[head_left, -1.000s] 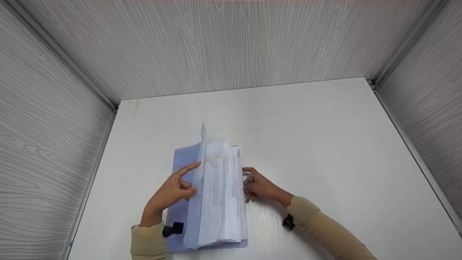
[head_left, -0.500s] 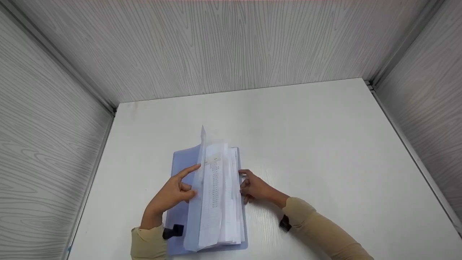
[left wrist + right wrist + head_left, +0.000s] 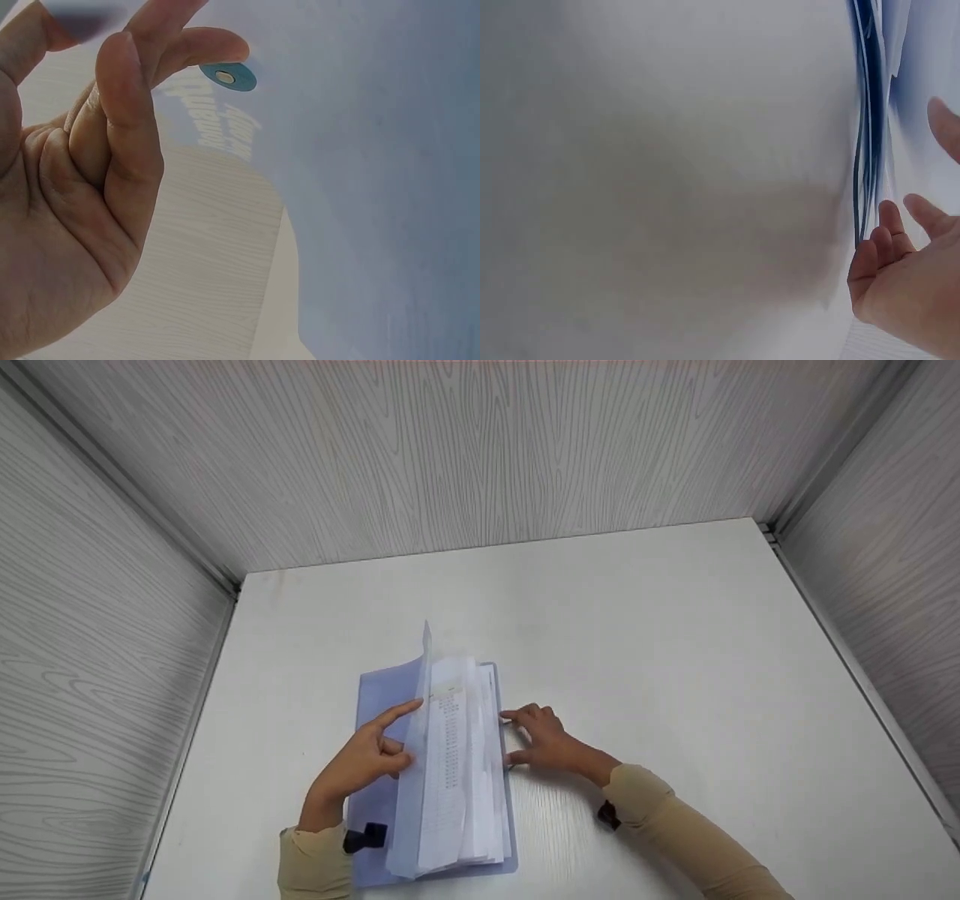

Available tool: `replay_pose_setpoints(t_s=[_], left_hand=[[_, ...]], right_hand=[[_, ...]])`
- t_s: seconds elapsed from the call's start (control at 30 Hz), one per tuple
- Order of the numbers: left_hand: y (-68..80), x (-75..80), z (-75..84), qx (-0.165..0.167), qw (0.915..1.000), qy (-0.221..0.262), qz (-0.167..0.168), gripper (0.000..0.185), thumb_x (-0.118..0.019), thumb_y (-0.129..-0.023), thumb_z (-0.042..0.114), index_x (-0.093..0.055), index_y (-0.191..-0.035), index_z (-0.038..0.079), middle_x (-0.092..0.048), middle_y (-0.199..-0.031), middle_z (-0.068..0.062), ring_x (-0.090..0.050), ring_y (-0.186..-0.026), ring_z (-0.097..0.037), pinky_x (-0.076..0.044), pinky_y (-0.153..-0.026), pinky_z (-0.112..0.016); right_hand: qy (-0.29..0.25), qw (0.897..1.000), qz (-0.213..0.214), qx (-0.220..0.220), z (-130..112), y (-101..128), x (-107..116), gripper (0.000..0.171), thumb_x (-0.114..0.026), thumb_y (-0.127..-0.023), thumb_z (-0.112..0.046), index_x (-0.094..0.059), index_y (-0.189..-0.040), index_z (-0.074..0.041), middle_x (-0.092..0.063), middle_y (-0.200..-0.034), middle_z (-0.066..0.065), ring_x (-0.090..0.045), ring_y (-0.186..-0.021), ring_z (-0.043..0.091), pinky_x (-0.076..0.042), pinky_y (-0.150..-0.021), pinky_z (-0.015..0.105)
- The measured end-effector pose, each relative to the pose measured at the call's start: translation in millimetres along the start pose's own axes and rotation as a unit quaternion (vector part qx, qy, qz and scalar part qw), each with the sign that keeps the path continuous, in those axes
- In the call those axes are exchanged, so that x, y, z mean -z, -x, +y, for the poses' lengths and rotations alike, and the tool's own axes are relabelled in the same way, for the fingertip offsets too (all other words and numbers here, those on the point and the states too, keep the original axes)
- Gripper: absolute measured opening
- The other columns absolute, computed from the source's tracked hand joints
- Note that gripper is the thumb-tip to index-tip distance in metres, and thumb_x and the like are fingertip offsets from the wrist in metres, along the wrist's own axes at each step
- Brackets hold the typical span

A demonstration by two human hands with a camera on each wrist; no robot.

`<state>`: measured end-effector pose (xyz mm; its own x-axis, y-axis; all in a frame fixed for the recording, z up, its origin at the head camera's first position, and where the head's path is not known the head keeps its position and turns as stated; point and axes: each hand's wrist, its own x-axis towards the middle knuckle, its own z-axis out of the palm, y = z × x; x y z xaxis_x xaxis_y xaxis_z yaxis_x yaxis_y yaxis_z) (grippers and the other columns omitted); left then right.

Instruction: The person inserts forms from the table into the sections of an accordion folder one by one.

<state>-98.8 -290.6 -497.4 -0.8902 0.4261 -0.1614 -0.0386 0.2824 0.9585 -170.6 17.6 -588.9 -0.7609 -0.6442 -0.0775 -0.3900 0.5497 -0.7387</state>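
Observation:
A translucent blue plastic document folder (image 3: 390, 684) lies on the table with its flap (image 3: 411, 802) raised. White papers (image 3: 442, 825), some printed with columns, are stacked inside it. My left hand (image 3: 360, 757) holds the flap from the left, index finger stretched along it and thumb lower down. The left wrist view shows a fingertip against a teal snap button (image 3: 228, 76) on the plastic. At the folder's right edge (image 3: 870, 112) is my right hand (image 3: 547, 742), its thumb and index finger spread and touching or very close to that edge. No object shows in its grasp.
The white tabletop (image 3: 637, 645) extends behind and to the right of the folder. Grey wood-grain panels (image 3: 450, 457) stand along the back and both sides. A black wrist camera (image 3: 366, 837) sits over the folder's lower left part.
The papers' right edges have shifted left, showing the folder's blue border. My right hand's curled fingers have spread apart at the edge. My left hand stays at the flap, moving slightly right.

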Motion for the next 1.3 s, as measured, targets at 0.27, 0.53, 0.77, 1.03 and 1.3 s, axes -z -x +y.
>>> replay_pose_setpoints(t_s=[0.27,0.53,0.77,1.03,1.3], left_hand=[[-6.6,-5.8,-6.5,0.005,1.0,-0.007,0.003,0.073,-0.059,-0.085,-0.003,-0.03,-0.151,0.008,-0.037,-0.052,0.005,-0.035,-0.047,-0.005,-0.036,-0.052,-0.02],[-11.1,-12.8,-11.7,0.017,0.9998,0.012,0.005,0.077,-0.058,-0.082,-0.007,-0.028,-0.152,0.005,-0.037,-0.052,0.004,-0.032,-0.046,-0.006,-0.035,-0.052,-0.021],[-16.4,-18.4,-14.8,0.024,0.9996,0.014,0.001,0.077,-0.059,-0.083,-0.004,-0.028,-0.152,0.006,-0.036,-0.051,0.004,-0.034,-0.046,-0.008,-0.038,-0.053,-0.024],[-25.1,-29.2,-20.8,0.036,0.9993,0.001,0.005,0.076,-0.058,-0.082,-0.001,-0.028,-0.152,0.006,-0.039,-0.052,0.006,-0.039,-0.048,-0.01,-0.037,-0.052,-0.023],[-36.6,-47.5,-25.5,0.077,0.9969,-0.015,0.006,0.077,-0.06,-0.081,0.001,-0.032,-0.152,0.013,-0.037,-0.05,0.005,-0.039,-0.047,-0.009,-0.037,-0.051,-0.024]], right_hand=[[0.053,0.997,-0.04,-0.031,-2,0,0,0.077,-0.081,-0.076,-0.033,-0.047,-0.141,-0.01,-0.042,-0.126,0.014,-0.036,-0.112,0.031,-0.027,-0.097,0.049],[0.077,0.995,-0.052,-0.031,-1,0,1,0.077,-0.08,-0.078,-0.032,-0.045,-0.143,-0.009,-0.042,-0.128,0.014,-0.037,-0.11,0.03,-0.028,-0.097,0.047],[0.093,0.994,-0.05,-0.024,2,-3,0,0.078,-0.079,-0.078,-0.032,-0.043,-0.144,-0.01,-0.042,-0.128,0.014,-0.036,-0.107,0.029,-0.029,-0.094,0.046],[0.108,0.993,-0.046,-0.028,-3,-5,2,0.078,-0.079,-0.077,-0.03,-0.043,-0.144,-0.01,-0.043,-0.13,0.014,-0.037,-0.11,0.031,-0.03,-0.095,0.048],[0.11,0.993,-0.03,-0.03,-5,-2,-1,0.076,-0.081,-0.076,-0.027,-0.045,-0.14,-0.007,-0.045,-0.127,0.015,-0.039,-0.111,0.034,-0.032,-0.095,0.051]])
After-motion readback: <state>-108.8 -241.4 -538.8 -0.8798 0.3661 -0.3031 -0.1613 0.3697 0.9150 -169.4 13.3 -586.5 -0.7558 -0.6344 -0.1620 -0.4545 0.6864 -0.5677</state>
